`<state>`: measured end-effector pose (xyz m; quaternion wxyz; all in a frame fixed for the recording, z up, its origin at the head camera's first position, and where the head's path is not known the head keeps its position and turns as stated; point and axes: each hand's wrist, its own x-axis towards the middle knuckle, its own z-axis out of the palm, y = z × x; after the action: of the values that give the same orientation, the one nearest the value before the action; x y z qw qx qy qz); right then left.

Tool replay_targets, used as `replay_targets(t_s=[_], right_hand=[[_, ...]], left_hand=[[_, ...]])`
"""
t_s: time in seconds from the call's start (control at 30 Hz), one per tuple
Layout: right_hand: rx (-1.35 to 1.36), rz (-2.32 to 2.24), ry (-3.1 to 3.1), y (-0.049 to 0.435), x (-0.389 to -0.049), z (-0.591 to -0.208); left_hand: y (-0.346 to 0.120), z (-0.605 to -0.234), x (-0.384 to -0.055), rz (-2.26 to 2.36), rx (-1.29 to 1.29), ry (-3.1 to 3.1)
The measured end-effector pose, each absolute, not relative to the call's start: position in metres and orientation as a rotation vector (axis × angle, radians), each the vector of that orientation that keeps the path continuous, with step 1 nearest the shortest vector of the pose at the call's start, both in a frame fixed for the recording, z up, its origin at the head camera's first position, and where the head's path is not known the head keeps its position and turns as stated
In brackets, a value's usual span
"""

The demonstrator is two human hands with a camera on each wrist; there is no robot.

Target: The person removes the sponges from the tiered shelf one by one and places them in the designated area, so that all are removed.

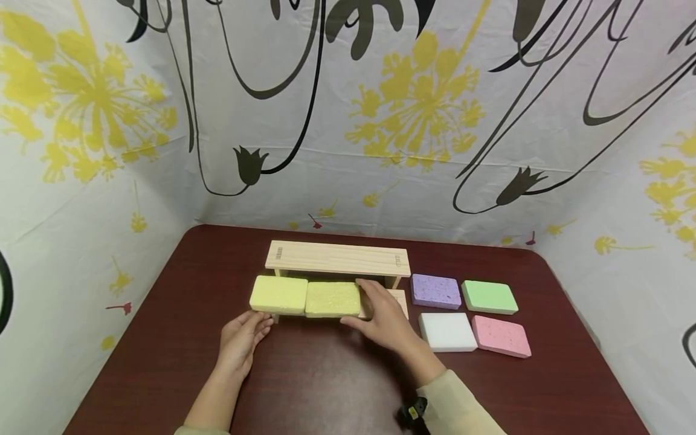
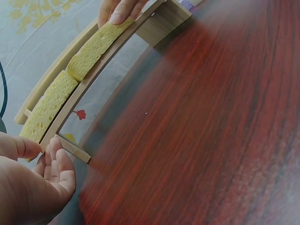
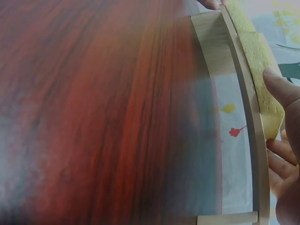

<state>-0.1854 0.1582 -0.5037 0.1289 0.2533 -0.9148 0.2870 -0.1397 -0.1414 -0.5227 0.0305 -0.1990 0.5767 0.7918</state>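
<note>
Two yellow sponges lie end to end on a low wooden shelf: the left sponge and the right sponge. At the shelf's front left corner is my left hand, its thumb by the left sponge's end and its fingers curled under the board. My right hand holds the right sponge by its right end. In the right wrist view, the thumb of that hand presses the front face of the right sponge, with the other fingers round its end.
Behind stands a taller wooden shelf. To the right lie a purple sponge, a green sponge, a white sponge and a pink sponge. A patterned cloth hangs round the dark red table.
</note>
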Motion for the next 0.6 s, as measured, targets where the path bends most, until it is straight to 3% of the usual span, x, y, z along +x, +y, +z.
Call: replay_targets(t_s=[0.6], right_hand=[[0.701, 0.811, -2.63, 0.1613, -0.1841, -0.5052]], left_hand=[[-0.1415, -0.5219, -0.1406, 2.429, -0.605, 1.788]])
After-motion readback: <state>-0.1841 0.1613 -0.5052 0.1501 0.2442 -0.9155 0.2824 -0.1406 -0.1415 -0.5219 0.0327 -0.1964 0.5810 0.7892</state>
